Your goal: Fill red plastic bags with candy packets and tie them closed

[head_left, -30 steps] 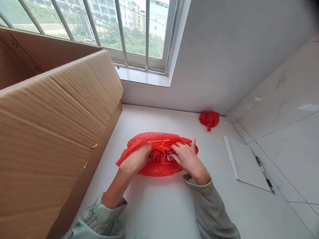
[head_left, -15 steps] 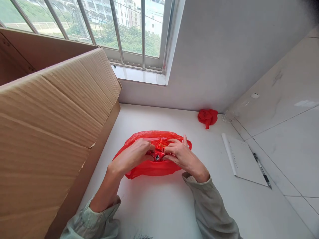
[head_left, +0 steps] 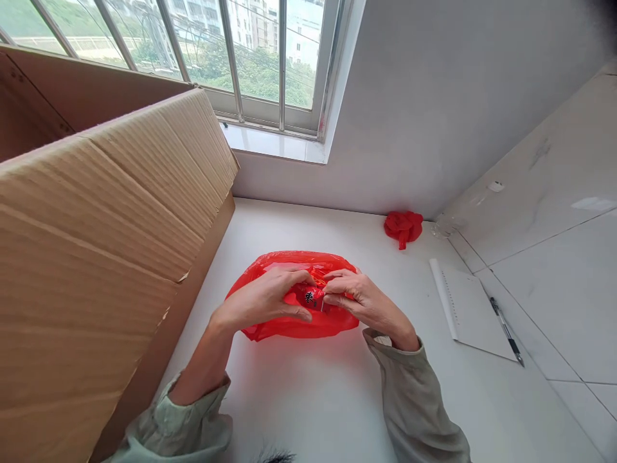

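A red plastic bag (head_left: 284, 325) with red packets inside lies on the white counter (head_left: 318, 399) in front of me. My left hand (head_left: 263, 299) rests on the bag's left half, fingers curled and pinching the gathered plastic at the middle. My right hand (head_left: 359, 299) grips the same gathered plastic from the right. Between the two sets of fingertips a red packet with a black character (head_left: 311, 297) shows through the bag. What else the bag holds is hidden.
A large open cardboard box (head_left: 106, 218) fills the left side, its flap leaning over the counter. A crumpled red bag (head_left: 403, 227) lies by the back wall. A white notebook (head_left: 470, 312) and a pen (head_left: 506, 331) lie at the right. A barred window (head_left: 231, 51) is behind.
Both hands have drawn together over the bag's middle, bunching the plastic over the packets. The bag's opening has closed up and it looks more compact.
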The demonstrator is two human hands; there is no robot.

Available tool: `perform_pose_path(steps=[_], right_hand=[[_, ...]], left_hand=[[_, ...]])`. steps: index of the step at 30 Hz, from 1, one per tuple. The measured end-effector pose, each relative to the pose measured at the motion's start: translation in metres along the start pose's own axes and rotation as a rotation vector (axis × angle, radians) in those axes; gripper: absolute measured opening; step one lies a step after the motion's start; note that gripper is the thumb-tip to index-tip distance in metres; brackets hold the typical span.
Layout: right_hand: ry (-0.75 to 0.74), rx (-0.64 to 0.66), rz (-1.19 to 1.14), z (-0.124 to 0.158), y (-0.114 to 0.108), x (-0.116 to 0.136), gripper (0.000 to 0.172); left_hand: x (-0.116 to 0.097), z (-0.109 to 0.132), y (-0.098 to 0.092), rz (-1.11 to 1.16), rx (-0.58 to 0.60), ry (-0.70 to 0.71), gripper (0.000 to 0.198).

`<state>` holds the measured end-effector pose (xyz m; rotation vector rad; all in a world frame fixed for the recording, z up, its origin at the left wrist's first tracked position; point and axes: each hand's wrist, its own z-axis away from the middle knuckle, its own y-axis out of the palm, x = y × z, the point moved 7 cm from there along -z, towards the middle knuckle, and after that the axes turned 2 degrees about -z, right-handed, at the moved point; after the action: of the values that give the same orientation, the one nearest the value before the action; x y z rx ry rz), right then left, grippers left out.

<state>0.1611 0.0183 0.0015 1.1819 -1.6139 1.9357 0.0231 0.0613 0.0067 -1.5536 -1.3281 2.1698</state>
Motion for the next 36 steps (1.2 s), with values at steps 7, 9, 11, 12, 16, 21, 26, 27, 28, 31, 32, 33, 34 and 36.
perform_pose_path(steps=[7,9,11,12,16,21,26,27,28,31,32,33,34,36], right_hand=[[-0.013,0.006,0.008,-0.002,0.0,-0.001,0.033],[-0.015,0.01,0.016,-0.002,0.0,-0.001,0.032],[-0.011,0.008,0.022,-0.002,0.0,-0.002,0.032],[-0.008,0.003,0.025,-0.002,0.0,-0.002,0.033],[0.018,-0.039,0.032,-0.002,-0.003,-0.003,0.035],[0.016,-0.052,-0.008,-0.002,-0.004,0.001,0.034],[-0.01,-0.063,-0.041,-0.002,-0.005,0.003,0.035],[-0.002,-0.063,-0.037,-0.002,-0.004,0.002,0.035],[0.009,-0.061,-0.029,-0.002,-0.004,0.0,0.036],[0.047,-0.06,0.007,-0.002,-0.002,-0.005,0.037],[0.059,-0.067,0.022,-0.003,-0.002,-0.007,0.037],[0.072,-0.076,0.038,-0.003,-0.002,-0.007,0.037],[0.084,-0.085,0.056,-0.003,-0.002,-0.008,0.036],[0.104,-0.1,0.09,-0.003,-0.003,-0.009,0.029]], left_hand=[[0.0,-0.008,0.005,0.006,0.031,-0.028,0.019],[0.003,-0.006,0.004,0.016,0.061,-0.039,0.024],[0.006,-0.004,0.004,0.029,0.084,-0.048,0.03],[0.007,-0.004,0.003,0.036,0.089,-0.053,0.032],[0.006,-0.004,0.001,0.103,0.054,-0.073,0.034],[-0.001,-0.009,0.004,0.146,-0.032,-0.039,0.023],[-0.001,-0.012,0.009,0.155,-0.036,-0.073,0.037],[0.0,-0.012,0.01,0.164,-0.028,-0.086,0.039],[0.001,-0.011,0.01,0.173,-0.019,-0.1,0.041],[0.004,-0.01,0.012,0.192,0.004,-0.128,0.038],[0.004,-0.009,0.013,0.195,0.004,-0.131,0.037],[0.004,-0.009,0.013,0.199,-0.001,-0.131,0.036],[0.005,-0.009,0.012,0.207,-0.012,-0.131,0.034],[0.006,-0.008,0.009,0.23,-0.034,-0.137,0.033]])
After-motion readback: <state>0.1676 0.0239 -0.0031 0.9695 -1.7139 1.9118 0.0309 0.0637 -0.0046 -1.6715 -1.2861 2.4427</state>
